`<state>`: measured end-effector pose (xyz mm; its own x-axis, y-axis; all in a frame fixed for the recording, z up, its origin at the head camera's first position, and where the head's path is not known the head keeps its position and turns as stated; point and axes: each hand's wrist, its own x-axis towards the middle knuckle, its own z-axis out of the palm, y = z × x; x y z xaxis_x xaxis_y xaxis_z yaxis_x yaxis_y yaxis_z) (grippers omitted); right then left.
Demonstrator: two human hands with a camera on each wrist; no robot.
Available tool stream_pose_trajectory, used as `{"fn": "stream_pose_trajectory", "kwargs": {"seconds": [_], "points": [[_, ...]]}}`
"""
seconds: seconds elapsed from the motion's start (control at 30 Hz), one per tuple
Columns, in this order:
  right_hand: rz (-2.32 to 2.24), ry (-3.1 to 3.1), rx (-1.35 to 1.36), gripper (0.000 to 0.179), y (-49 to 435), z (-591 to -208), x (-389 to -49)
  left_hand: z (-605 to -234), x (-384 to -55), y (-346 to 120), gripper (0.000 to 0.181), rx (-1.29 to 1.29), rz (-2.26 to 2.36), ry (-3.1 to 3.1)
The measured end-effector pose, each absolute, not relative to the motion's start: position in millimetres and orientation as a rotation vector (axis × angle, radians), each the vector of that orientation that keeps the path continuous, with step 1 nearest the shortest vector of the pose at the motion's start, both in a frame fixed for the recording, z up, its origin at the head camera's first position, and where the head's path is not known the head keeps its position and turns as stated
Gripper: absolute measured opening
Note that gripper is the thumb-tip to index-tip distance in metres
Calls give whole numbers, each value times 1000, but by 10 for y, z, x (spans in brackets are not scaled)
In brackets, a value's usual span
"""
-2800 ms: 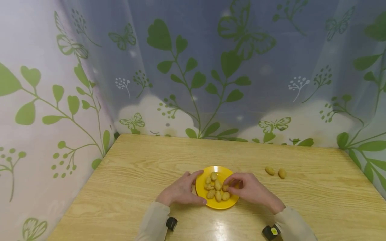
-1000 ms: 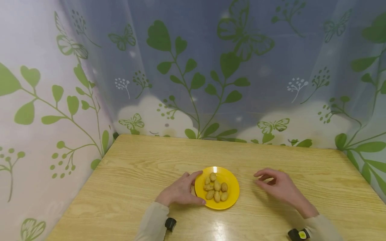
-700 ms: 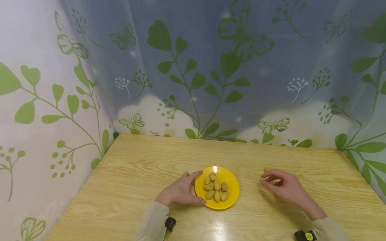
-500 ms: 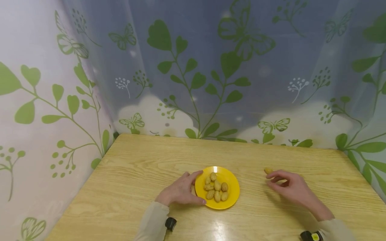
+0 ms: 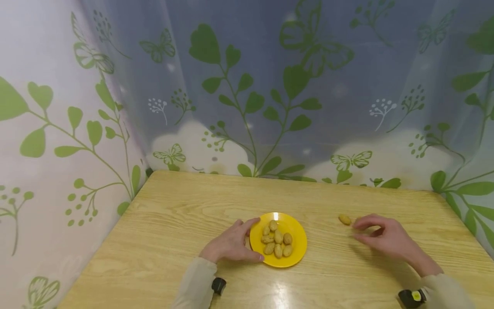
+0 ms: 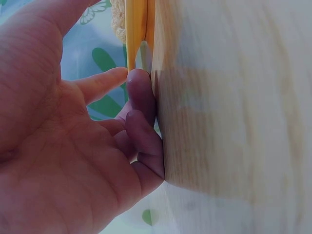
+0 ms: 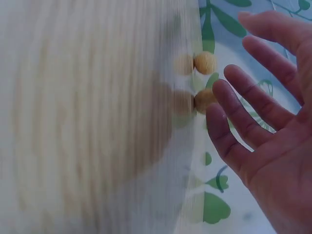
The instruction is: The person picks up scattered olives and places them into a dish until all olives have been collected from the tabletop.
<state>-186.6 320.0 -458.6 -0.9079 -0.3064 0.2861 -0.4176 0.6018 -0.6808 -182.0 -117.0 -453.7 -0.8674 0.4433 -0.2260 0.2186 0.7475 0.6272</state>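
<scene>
My left hand (image 5: 230, 243) holds the left side of a yellow plate (image 5: 298, 251), thumb at the near rim and index finger at the far left rim. In the left wrist view the other fingers lie bent beside the plate's edge (image 6: 130, 34), low on the table. Several peanuts in the shell (image 5: 278, 237) lie on the plate. Right of the plate, my right hand (image 5: 386, 238) hovers over the table, fingers loosely bent and a gap under the thumb. One loose peanut (image 5: 344, 219) lies just left of its fingertips. The right wrist view shows two peanuts (image 7: 205, 62) beyond the spread fingers.
The wooden table (image 5: 193, 201) reaches back to a curtain (image 5: 247, 107) printed with leaves and butterflies, which also hangs along the left side. Black bands with small devices (image 5: 411, 298) sit on both wrists.
My right hand has left a peanut on the plate and moved right across the table, past the left loose peanut, which shows again. My left hand and the plate have stayed in place.
</scene>
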Motion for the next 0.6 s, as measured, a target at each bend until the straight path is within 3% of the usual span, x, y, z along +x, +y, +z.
{"fn": "stream_pose_trajectory", "kwargs": {"seconds": [0.6], "points": [[1069,-2840,433,28,3465,-4599,-2075,-4530,-1819,-1174,105,494,868,2576]]}}
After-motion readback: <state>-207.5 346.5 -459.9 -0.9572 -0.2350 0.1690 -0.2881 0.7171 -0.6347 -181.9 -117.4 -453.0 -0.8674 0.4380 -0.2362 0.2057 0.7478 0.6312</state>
